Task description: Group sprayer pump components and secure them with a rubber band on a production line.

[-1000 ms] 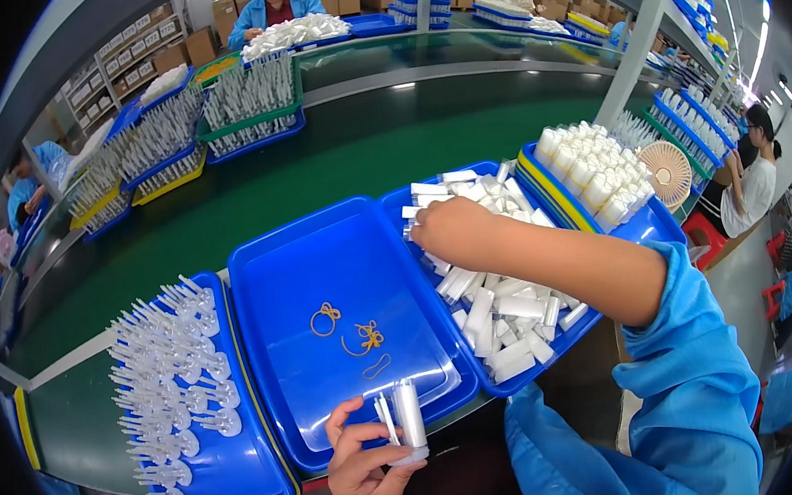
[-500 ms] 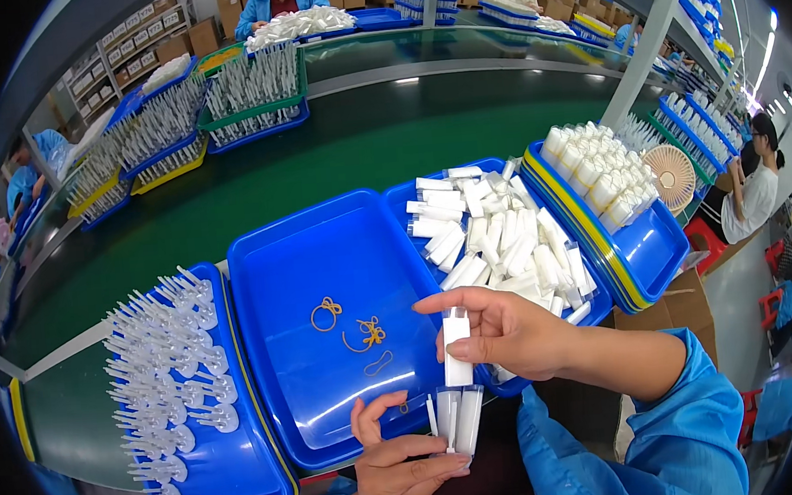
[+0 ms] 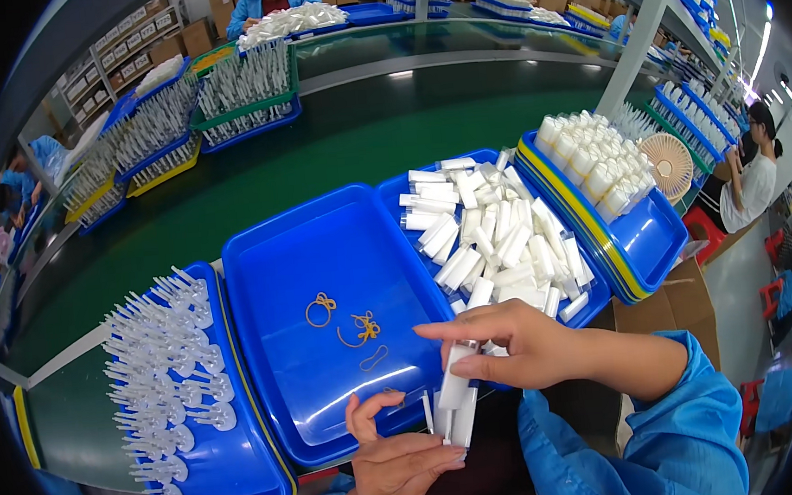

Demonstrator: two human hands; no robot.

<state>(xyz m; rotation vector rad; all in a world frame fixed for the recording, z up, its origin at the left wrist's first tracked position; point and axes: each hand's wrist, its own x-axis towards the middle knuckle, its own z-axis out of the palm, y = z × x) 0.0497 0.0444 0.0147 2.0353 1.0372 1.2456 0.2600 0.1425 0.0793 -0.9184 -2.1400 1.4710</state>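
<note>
My left hand (image 3: 400, 471) is closed at the bottom centre around a part with a thin white prong (image 3: 429, 412) and a white sleeved block (image 3: 464, 421) standing up from it. The base is hidden by the fingers. Just above, my right hand (image 3: 529, 344) pinches another white block (image 3: 455, 378) in a clear sleeve between thumb and fingers, index finger pointing left. This block is tilted, and its lower end overlaps the part in my left hand; whether it is seated there I cannot tell.
A blue tray (image 3: 321, 244) before me holds several tan rubber bands (image 3: 361, 327). Left of it, a tray holds clear-based pronged parts (image 3: 170, 386). White sleeved blocks (image 3: 492, 231) fill a tray on the right. Stacked trays (image 3: 590, 232) carry banded white bundles. Co-workers sit beyond the green belt (image 3: 386, 123).
My right hand has lowered the white block, now tilted, to meet the part in my left hand. The left hand stays nearly in place. The view has shifted slightly.
</note>
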